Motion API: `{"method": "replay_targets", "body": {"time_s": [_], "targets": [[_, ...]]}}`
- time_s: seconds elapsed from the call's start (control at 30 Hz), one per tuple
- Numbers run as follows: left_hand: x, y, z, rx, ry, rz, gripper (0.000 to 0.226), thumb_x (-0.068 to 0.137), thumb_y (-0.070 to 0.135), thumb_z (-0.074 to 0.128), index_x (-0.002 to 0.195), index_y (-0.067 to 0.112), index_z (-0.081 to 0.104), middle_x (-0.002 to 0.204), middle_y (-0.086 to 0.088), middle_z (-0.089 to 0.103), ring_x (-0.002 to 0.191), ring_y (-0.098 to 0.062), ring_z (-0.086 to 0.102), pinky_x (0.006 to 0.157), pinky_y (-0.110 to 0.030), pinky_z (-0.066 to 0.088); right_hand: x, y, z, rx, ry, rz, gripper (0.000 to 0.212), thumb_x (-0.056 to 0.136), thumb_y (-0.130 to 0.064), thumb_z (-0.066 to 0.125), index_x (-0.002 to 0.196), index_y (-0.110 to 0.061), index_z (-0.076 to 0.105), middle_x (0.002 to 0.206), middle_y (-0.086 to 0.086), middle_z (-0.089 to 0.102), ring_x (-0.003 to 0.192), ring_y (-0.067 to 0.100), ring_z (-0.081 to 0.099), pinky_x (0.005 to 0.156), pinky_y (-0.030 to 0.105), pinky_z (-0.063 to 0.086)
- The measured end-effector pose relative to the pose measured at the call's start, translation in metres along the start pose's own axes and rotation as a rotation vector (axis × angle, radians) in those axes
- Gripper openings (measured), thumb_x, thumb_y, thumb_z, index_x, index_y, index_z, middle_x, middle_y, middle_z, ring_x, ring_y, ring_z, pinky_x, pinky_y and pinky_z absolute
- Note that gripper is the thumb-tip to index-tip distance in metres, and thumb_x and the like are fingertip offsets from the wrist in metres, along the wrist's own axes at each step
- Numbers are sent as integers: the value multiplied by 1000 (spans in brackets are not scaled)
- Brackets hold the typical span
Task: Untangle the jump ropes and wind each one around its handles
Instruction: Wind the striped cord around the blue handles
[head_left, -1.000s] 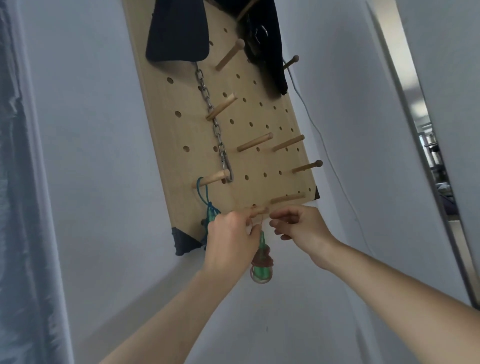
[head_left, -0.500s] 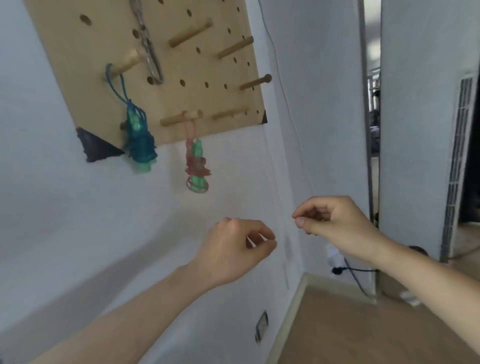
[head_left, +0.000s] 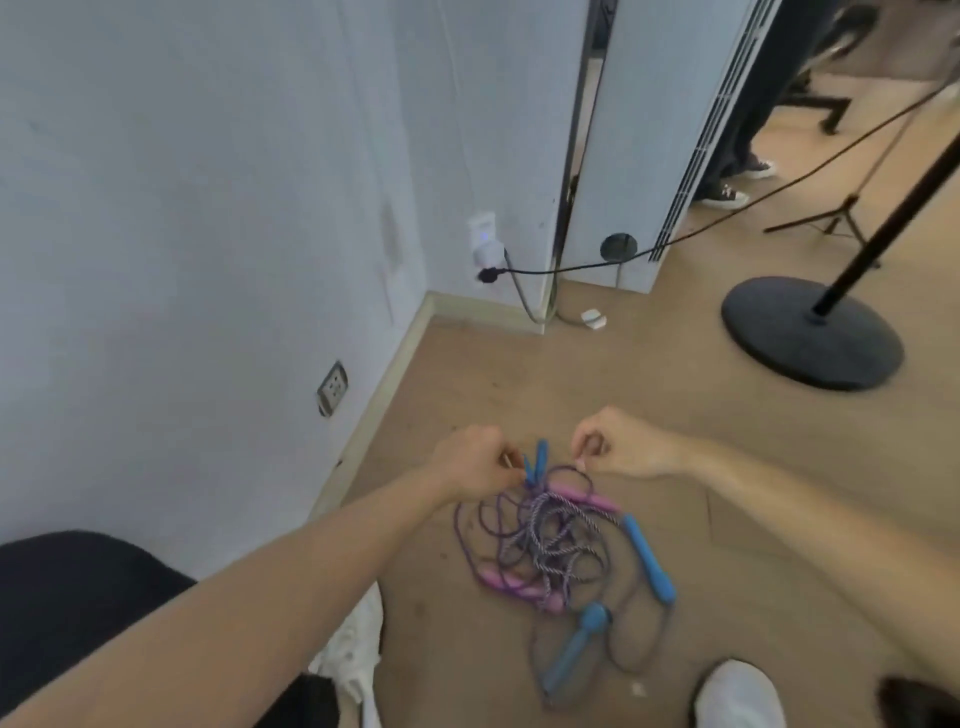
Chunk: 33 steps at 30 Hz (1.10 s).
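Note:
A tangle of jump ropes (head_left: 545, 545) lies on the wooden floor: purple and braided cords, pink handles (head_left: 506, 582), and two big blue handles (head_left: 649, 561) on the right side. A thinner pair of blue handles (head_left: 537, 460) sticks out at the far end of the pile. My left hand (head_left: 475, 462) is curled with its fingertips pinched against those thin blue handles. My right hand (head_left: 623, 447) is curled too, its fingertips touching the top loop of the purple cord (head_left: 571, 470); a grip there is unclear.
The white wall (head_left: 208, 260) and skirting run close on the left, with a socket (head_left: 332, 387). A black stand base (head_left: 810, 332) sits far right, a plugged cable (head_left: 571, 267) crosses behind. My white shoe (head_left: 737, 696) is near the pile. Another person's legs (head_left: 732, 182) stand farther back.
The view dropped from the wall pegboard, where wound ropes hang, to the floor. Both hands came down from mid-air to the far end of the rope tangle.

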<state>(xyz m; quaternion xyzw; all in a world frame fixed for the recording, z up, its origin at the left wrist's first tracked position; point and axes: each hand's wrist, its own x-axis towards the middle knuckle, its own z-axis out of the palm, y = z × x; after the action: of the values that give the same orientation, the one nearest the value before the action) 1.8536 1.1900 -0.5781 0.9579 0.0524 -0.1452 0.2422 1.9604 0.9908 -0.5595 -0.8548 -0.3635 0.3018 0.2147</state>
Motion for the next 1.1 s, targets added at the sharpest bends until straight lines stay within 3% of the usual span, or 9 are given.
{"method": "replay_targets", "body": {"time_s": [0.17, 0.23, 0.4, 0.53, 0.63, 0.73, 0.87, 0.97, 1.1], "targets": [[30, -25, 87, -101, -182, -25, 21, 86, 23, 70, 105, 18, 77, 105, -2, 75, 100, -19, 69, 81, -22, 49, 10, 69, 60, 18, -84, 163, 3, 86, -14, 72, 89, -16, 71, 72, -13, 60, 66, 1, 56, 67, 20, 44], [40, -39, 117, -90, -235, -42, 22, 84, 25, 70, 105, 24, 76, 105, -1, 75, 103, -20, 68, 86, -28, 52, 11, 94, 86, 13, -93, 199, 13, 86, -12, 71, 81, -22, 66, 68, -15, 56, 59, -3, 52, 60, 9, 38], [62, -62, 177, -76, -283, -18, 35, 86, 42, 69, 118, 28, 66, 115, 0, 69, 112, -21, 63, 88, -32, 49, 5, 149, 148, 26, -119, 401, 15, 87, -12, 66, 101, -13, 70, 75, -11, 55, 81, 10, 55, 59, 6, 37], [77, -69, 223, 13, -294, 54, 59, 90, 33, 64, 145, 32, 44, 142, 0, 46, 131, -24, 44, 102, -41, 44, -4, 184, 191, 88, -119, 549, 19, 85, -19, 66, 103, -23, 67, 92, -5, 68, 95, 16, 65, 77, 22, 46], [84, -63, 248, 75, -341, 117, 75, 89, 40, 67, 154, 29, 30, 155, 2, 32, 136, -28, 33, 107, -47, 42, -9, 192, 224, 116, -110, 586, 26, 85, -31, 69, 106, -17, 67, 97, 1, 70, 95, 20, 66, 75, 29, 48], [87, -54, 270, 81, -351, 58, 84, 85, 50, 69, 154, 28, 26, 153, 4, 34, 132, -28, 34, 101, -45, 44, -14, 189, 264, 224, -12, 750, 43, 78, -55, 72, 96, -17, 61, 87, 1, 64, 83, 20, 62, 65, 33, 48], [91, -55, 281, 56, -275, -10, 59, 87, 41, 68, 140, 26, 46, 134, 0, 56, 121, -27, 47, 93, -42, 46, -13, 178, 300, 266, 89, 948, 62, 70, -72, 67, 96, -16, 62, 90, 1, 64, 86, 23, 65, 63, 33, 47], [93, -65, 278, 52, -181, 16, 27, 93, 36, 62, 117, 25, 64, 117, -2, 66, 112, -28, 56, 87, -42, 49, -6, 175, 306, 289, 124, 982, 56, 69, -63, 74, 96, -14, 65, 91, 3, 67, 86, 25, 66, 64, 33, 50], [98, -91, 264, -96, 66, -72, 17, 95, 29, 60, 101, 16, 70, 100, -10, 69, 98, -34, 62, 78, -42, 47, -5, 177, 297, 631, 298, 894, 30, 70, -38, 77, 84, -15, 64, 77, 2, 66, 71, 19, 63, 57, 30, 46]]}}
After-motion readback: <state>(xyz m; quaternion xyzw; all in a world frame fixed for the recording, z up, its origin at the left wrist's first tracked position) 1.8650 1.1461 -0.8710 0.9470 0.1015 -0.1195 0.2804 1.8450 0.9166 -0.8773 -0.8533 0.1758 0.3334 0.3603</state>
